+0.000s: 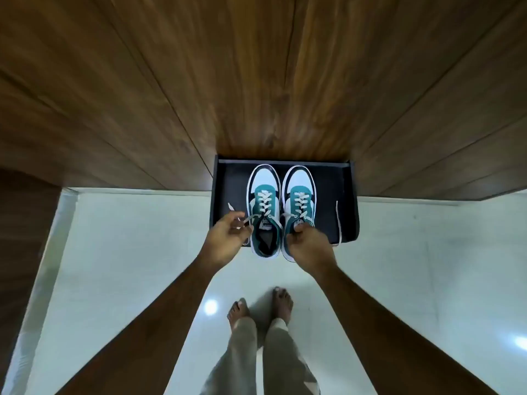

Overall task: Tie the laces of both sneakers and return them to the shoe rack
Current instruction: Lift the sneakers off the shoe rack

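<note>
Two teal, white and black sneakers stand side by side, toes away from me, on a black pull-out rack tray [346,206]. The left sneaker [263,201] has loose white laces; one lace end runs out to the left. My left hand [226,238] is at that sneaker's left side with its fingers around the lace end. My right hand [309,245] grips the heel collar of the right sneaker [298,195]. A loose lace of the right sneaker [338,220] hangs over the tray at the right.
The tray juts out from a wall of dark wooden panels [256,81] over a glossy white tiled floor [128,252]. My bare feet [259,306] stand just behind the tray. A dark wooden panel [22,238] is at the left.
</note>
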